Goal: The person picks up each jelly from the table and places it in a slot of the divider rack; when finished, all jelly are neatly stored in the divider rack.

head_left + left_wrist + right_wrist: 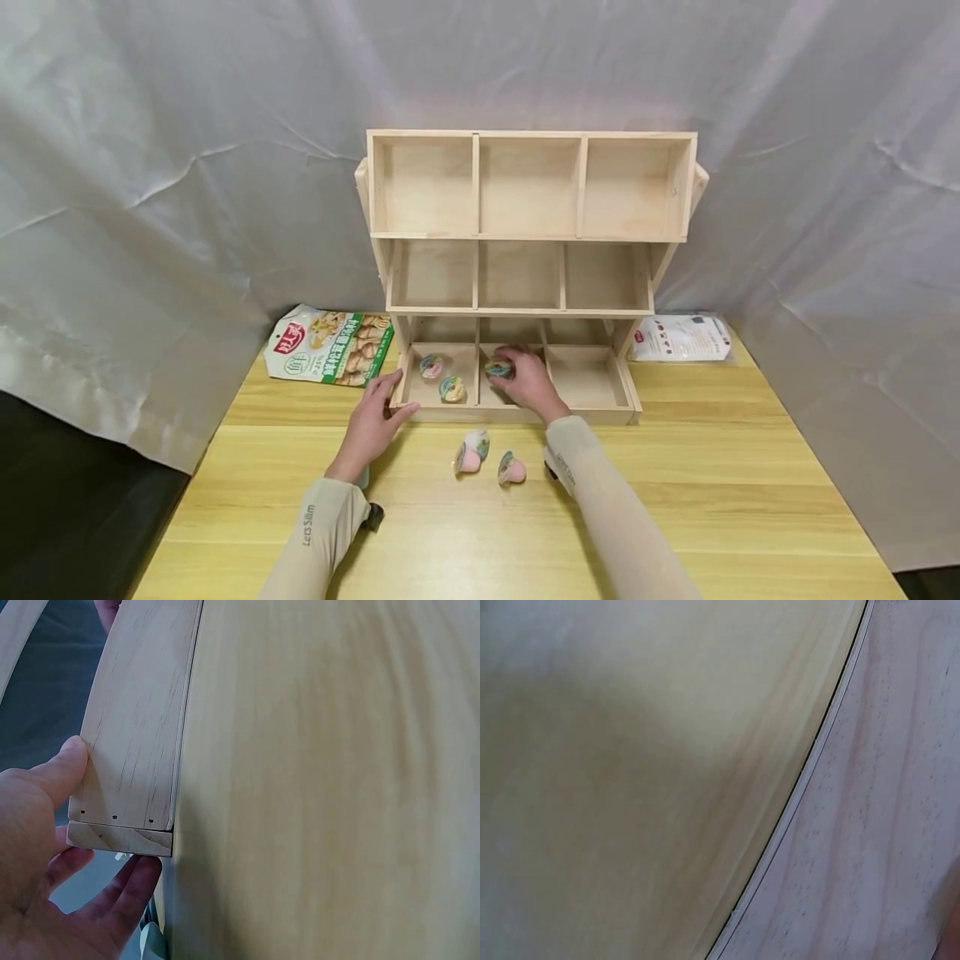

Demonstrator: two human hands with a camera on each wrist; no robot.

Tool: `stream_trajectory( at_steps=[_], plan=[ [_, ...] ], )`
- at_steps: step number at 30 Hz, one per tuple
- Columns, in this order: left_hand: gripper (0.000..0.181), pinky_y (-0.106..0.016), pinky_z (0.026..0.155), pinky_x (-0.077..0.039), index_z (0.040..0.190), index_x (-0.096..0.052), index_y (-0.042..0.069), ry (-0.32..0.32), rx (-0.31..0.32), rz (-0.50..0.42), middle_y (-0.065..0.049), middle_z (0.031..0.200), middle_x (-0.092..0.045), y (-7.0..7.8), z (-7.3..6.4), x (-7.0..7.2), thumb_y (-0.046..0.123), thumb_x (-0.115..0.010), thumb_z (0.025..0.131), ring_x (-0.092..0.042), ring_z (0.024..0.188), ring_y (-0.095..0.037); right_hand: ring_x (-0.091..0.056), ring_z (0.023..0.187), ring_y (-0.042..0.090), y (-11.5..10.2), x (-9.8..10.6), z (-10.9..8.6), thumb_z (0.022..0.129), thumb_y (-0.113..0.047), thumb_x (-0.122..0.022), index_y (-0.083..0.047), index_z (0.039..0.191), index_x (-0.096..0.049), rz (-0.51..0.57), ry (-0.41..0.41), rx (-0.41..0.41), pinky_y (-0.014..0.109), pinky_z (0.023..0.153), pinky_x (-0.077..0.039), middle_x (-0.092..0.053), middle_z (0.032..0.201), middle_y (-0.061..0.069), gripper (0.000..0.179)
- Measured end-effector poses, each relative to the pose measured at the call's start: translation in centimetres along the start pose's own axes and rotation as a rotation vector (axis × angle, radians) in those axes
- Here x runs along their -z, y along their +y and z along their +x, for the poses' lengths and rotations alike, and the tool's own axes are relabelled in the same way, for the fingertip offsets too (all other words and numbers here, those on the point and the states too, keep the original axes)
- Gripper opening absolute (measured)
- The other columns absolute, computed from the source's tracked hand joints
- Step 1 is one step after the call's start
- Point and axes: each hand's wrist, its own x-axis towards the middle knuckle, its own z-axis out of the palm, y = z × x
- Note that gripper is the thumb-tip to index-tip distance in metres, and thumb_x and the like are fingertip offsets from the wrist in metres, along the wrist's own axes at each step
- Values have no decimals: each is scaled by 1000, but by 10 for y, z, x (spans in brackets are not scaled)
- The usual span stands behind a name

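A three-tier wooden rack (pixel 517 412) with divided compartments stands on the table. My left hand (pixel 372 421) holds its front left corner; in the left wrist view the thumb lies on the front board (pixel 135 727) and the fingers are at the end. My right hand (pixel 527 383) pinches a small yellow jelly cup (pixel 498 367) with a printed lid inside the bottom middle compartment. In the bottom left compartment lie a pink jelly cup (pixel 432 367) and a yellow one (pixel 452 389). The right wrist view shows mostly table and rack board, the held cup out of sight.
In front of the rack lie a whitish jelly cup (pixel 477 442), a pink one (pixel 468 461) beside it and another pink one (pixel 513 472). A green-and-white food packet (pixel 330 346) lies left of the rack, a white packet (pixel 681 338) right. Grey cloth (pixel 525 67) hangs behind.
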Motion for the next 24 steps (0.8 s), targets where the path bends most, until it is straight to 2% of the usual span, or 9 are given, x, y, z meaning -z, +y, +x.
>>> stream_trajectory(
  at_steps=[9,16,20,24],
  plan=[
    [74,-52,96,-54,162,-36,16,1,-6,-1,-11,152,-44,0,0,1,41,-69,100,-61,114,-31,-63,115,34,-2,1,-1,86,-21,-87,-7,134,-68,-50,12,9,47,101,-53,-62,133,15,53],
    [75,-51,96,-54,162,-36,18,2,-1,2,-9,153,-44,0,1,-1,43,-68,100,-61,113,-30,-62,120,34,-4,17,-7,87,-22,-86,-6,139,-64,-18,-15,-14,48,105,-53,-58,141,16,60],
    [75,-51,96,-54,162,-36,18,-4,3,1,-9,154,-43,0,0,-1,43,-68,100,-61,115,-31,-61,121,35,-1,26,-13,87,-21,-86,-4,137,-65,-27,4,43,51,105,-52,-62,139,15,56],
    [75,-51,96,-54,162,-36,18,-10,6,0,-10,153,-43,1,0,0,43,-68,100,-61,114,-30,-63,116,37,0,35,-21,88,-19,-85,-2,135,-66,-6,11,90,53,100,-54,-64,134,17,54]
  ],
)
